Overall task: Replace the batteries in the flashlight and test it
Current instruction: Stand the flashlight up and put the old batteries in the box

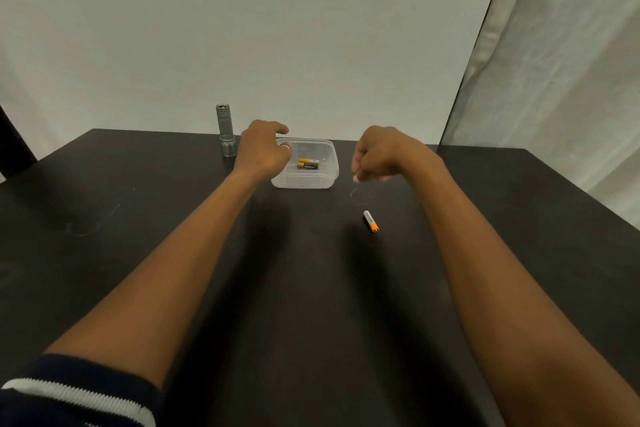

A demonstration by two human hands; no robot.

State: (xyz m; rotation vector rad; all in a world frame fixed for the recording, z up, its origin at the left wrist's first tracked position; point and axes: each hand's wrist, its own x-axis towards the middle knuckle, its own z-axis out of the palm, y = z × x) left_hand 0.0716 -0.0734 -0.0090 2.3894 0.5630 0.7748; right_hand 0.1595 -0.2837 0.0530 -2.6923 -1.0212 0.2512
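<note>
- Your left hand (261,149) hovered loosely open at the tub (329,177) holding two batteries (308,164).
- Your right hand (377,156) was curled; whether it gripped anything, I cannot tell.
- The flashlight (225,130) stood untouched on the counter (138,218), so opening it seemed next.

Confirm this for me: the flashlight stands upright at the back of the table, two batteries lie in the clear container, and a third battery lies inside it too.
Not quite. The head view shows the flashlight upright at the back and two batteries in the clear container, but the third battery lies outside it, on the bare table, nearer the person.
</note>
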